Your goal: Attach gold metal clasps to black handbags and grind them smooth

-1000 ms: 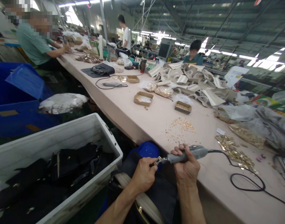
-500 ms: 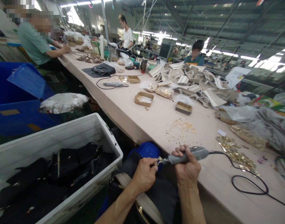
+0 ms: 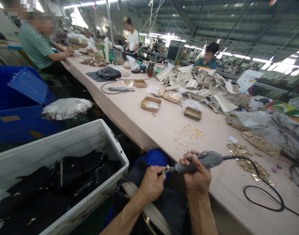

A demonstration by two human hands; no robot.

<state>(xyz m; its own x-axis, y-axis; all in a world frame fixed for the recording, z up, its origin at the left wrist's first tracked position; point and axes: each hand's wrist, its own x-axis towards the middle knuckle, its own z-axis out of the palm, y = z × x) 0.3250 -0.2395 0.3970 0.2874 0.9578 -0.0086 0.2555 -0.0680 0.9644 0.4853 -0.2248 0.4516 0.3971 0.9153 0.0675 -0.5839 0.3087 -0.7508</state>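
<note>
My right hand is wrapped round a grey corded electric screwdriver, its tip pointing left. The tip meets a small gold metal fitting, which my left hand pinches between thumb and fingers. Under both hands a black handbag with a beige strap rests on my lap. My left forearm crosses over the strap. Exactly how the fitting joins the bag is hidden by my fingers.
Small gold parts and larger gold fittings lie on the table. A white bin of black bags stands left. The screwdriver's cord loops on the right. Beige pieces are piled further back. Several co-workers are around.
The screwdriver's rear end has risen slightly and shifted right, and its cord has moved with it. Both hands keep their hold, nearly still.
</note>
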